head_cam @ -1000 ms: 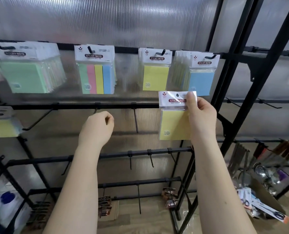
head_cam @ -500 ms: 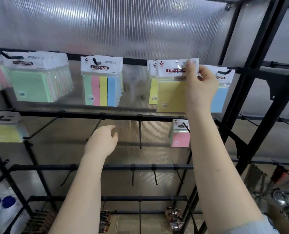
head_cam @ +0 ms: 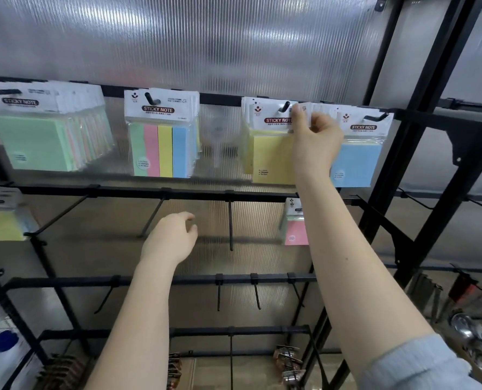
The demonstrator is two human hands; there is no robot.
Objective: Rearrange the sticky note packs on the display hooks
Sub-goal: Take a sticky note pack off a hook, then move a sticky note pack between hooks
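My right hand [head_cam: 316,136] pinches the white header card of a yellow sticky note pack [head_cam: 270,156], which hangs on the top-row hook [head_cam: 284,106] in front of other yellow packs. To its right hangs a blue pack [head_cam: 356,161]. Further left on the same top bar hang a four-colour striped pack [head_cam: 161,150] and a thick bunch of green packs [head_cam: 34,142]. A pink pack [head_cam: 295,230] hangs on the second bar, partly hidden behind my right forearm. My left hand [head_cam: 172,237] hovers loosely curled in front of the second row, holding nothing.
Bare black hooks [head_cam: 230,223] stick out from the second and third bars. A yellow pack [head_cam: 0,220] hangs at the far left of the second row. Black rack uprights [head_cam: 431,153] stand to the right, with metal utensils [head_cam: 476,333] low beyond them.
My right hand raised the yellow pack from below the top row up to the top bar and onto the hook with the other yellow packs. The left hand opened slightly and stayed low.
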